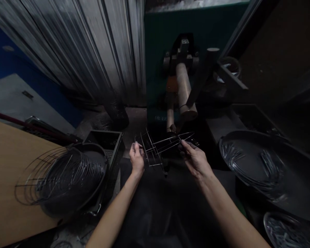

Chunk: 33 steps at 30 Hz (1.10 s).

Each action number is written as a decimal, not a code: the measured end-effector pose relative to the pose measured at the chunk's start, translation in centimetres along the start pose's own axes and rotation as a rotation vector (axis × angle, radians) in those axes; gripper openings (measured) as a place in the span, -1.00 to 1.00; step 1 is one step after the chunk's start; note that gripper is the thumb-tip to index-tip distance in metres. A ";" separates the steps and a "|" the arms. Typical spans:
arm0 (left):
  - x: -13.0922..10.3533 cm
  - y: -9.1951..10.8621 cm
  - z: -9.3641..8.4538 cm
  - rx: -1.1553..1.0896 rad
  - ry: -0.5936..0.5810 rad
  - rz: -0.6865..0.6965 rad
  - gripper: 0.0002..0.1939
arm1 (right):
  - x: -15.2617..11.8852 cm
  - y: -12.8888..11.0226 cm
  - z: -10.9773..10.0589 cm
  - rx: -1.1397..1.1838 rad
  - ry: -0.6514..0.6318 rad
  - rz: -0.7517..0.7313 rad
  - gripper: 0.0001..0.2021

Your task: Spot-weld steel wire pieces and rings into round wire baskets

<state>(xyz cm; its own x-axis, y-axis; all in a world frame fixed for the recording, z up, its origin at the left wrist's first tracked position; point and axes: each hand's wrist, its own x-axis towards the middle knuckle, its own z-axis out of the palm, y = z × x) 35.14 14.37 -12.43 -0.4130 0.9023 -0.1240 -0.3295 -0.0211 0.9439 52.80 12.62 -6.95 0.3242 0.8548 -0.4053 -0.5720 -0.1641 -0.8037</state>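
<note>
- From the head view, a big green machine (157, 44) stands in the middle, with a thick metal bar (183, 84) and a thinner bar (170, 117) on its front.
- A wire frame (158, 153) is up in the air in front of the green machine, near the low end of the thinner bar. I cannot tell if they touch.
- The left hand (136, 156) is in front of the green machine, a bit to its left. Its grip pinches the left end of the wire frame.
- The right hand (196, 160) is in front of the green machine, toward its right side. Its grip pinches the other end of the wire frame.
- Left of the green machine sits a round pan (58, 208) with lots of wire rings (85, 167). Some stick out past its edge. A black crate (117, 146) is just beside it.
- Right of the green machine, a wide tray (250, 150) has bunches of bent wires (270, 163).
- A wavy metal wall (93, 41) stands left of the green machine.
</note>
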 end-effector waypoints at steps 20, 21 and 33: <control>0.7 1.8 0.3 -0.049 -0.011 -0.075 -0.63 | 0.0 -1.0 1.7 0.104 0.035 0.053 -0.75; 0.7 1.7 0.3 -0.060 -0.012 -0.091 -0.64 | -0.1 -1.0 1.4 0.087 0.032 0.056 -0.75; 1.4 2.3 0.9 -0.116 0.032 -0.124 -0.66 | -0.6 -1.0 -9.4 -0.428 0.216 -0.239 -0.41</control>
<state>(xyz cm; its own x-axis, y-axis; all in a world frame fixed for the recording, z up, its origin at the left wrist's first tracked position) 34.60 16.00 -10.14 -0.3896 0.8867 -0.2487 -0.4744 0.0382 0.8795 60.27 7.62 -9.98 0.5810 0.7796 -0.2338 -0.1196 -0.2024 -0.9720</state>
